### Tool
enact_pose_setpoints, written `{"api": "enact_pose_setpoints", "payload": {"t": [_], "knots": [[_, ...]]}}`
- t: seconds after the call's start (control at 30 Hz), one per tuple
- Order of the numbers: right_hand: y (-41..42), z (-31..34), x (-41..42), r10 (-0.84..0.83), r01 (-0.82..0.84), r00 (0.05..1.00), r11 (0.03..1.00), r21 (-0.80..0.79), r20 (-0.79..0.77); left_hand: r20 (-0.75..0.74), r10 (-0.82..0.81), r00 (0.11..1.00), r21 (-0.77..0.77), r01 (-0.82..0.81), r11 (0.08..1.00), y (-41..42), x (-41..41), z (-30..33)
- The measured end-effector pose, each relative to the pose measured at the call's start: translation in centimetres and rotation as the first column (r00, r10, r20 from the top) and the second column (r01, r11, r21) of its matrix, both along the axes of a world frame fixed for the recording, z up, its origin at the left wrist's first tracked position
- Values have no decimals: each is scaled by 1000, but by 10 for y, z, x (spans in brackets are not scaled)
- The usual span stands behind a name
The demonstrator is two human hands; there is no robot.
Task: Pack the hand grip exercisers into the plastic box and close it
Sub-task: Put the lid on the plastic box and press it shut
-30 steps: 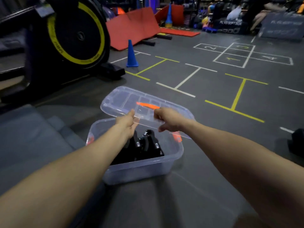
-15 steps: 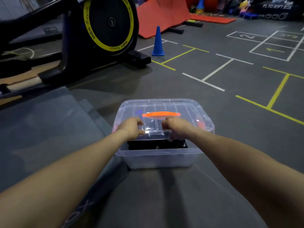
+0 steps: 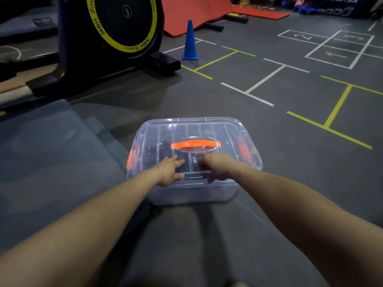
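Note:
A clear plastic box (image 3: pixel 192 193) stands on the grey floor in front of me. Its clear lid (image 3: pixel 207 129) with an orange handle (image 3: pixel 194 144) lies flat over it. Black hand grip exercisers (image 3: pixel 157 150) show dimly through the lid on the left. My left hand (image 3: pixel 171 171) rests on the lid's near edge with straight fingers. My right hand (image 3: pixel 216 166) has curled fingers on top and its thumb down over the near rim. Orange side latches (image 3: pixel 242 150) sit at both ends.
A black exercise bike with a yellow-ringed wheel (image 3: pixel 116 27) stands at the back left. A blue cone (image 3: pixel 190 41) is behind the box. A grey mat (image 3: pixel 51 152) lies to the left. Red mats (image 3: pixel 192 11) and painted floor lines (image 3: pixel 263 79) fill the far side.
The lid, held tilted above the open box a second ago, has come down flat onto the box. Both hands stayed at its near edge, and my view moved closer.

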State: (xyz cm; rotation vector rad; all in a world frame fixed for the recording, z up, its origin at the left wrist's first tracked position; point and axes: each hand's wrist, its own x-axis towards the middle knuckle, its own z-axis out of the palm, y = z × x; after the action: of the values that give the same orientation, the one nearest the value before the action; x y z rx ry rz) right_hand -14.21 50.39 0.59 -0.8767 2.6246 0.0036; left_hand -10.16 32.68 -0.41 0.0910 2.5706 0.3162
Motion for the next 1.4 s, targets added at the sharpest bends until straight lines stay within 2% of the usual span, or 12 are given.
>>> {"api": "enact_pose_setpoints", "payload": {"t": [0.1, 0.3, 0.83, 0.93, 1.07, 1.27, 1.4], "knots": [[10, 0, -1, -26, 26, 1000, 1000, 2, 6, 4, -39, 999, 12, 39, 999, 6, -4, -2], [4, -2, 2, 35, -38, 996, 999, -33, -88, 13, -55, 998, -52, 56, 997, -5, -4, -1], [-11, -11, 3, 54, -52, 996, 998, -30, 75, 63, -87, 994, -55, 90, 994, -28, 13, -10], [-1, -7, -6, -29, 38, 994, 995, -95, 101, 39, -69, 997, -64, 72, 995, -24, 7, -7], [22, -4, -20, -168, 184, 980, 968, -171, 106, -71, -69, 995, -70, 64, 996, -15, -14, 2], [65, 0, -51, -323, 326, 945, 926, -188, 50, -222, -159, 962, -16, 159, 987, 50, -55, 2], [93, 3, -80, -427, 426, 904, 892, -154, 25, -224, -197, 954, -17, 199, 980, 92, -80, -6]]}}
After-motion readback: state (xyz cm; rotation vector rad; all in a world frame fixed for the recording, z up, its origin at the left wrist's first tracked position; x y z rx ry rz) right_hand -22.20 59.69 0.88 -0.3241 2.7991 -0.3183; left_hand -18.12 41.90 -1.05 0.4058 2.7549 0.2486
